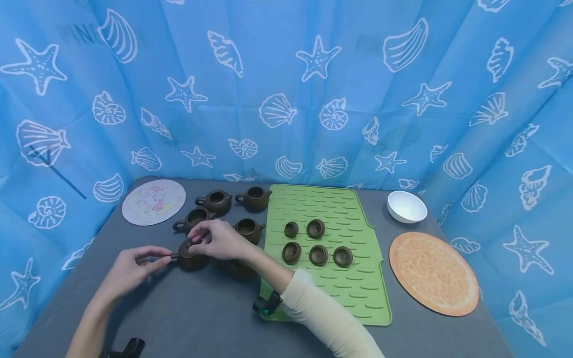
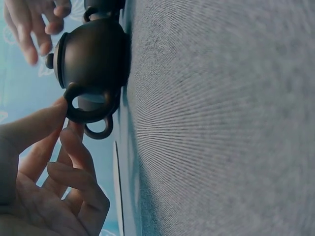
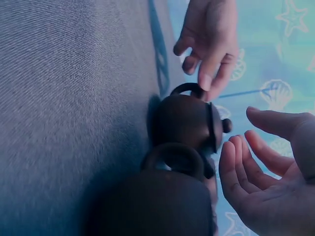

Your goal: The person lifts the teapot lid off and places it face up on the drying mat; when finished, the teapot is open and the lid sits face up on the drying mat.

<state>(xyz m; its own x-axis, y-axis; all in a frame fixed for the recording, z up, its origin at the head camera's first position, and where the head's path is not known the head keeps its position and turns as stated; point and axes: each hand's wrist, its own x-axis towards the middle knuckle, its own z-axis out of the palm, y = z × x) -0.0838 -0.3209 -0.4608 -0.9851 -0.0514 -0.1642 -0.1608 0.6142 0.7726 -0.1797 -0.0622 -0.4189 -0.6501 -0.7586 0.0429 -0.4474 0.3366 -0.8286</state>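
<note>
A dark brown teapot point(image 1: 191, 256) with its lid on stands on the grey table. My left hand point(image 1: 132, 271) pinches its loop handle point(image 2: 86, 115) between thumb and fingers. Over the lid hovers my right hand point(image 1: 224, 240); in the right wrist view its loosely bent fingers point(image 3: 246, 172) stay apart from the round lid knob point(image 3: 227, 125). Close by are lidless brown teapots point(image 1: 216, 202), point(image 1: 253, 199) at the back, another teapot point(image 1: 197, 217) behind the lidded one, and one more point(image 1: 249, 228) beyond my right wrist. My right forearm partly covers a further teapot point(image 1: 239, 271).
Several small, round, hollow brown pieces point(image 1: 318, 255) sit on a green ridged mat point(image 1: 322, 204) right of the teapots. A white bowl point(image 1: 407, 207) and an orange-brown round mat point(image 1: 434, 273) lie farther right. At the back left is a white round mat with a picture point(image 1: 153, 202).
</note>
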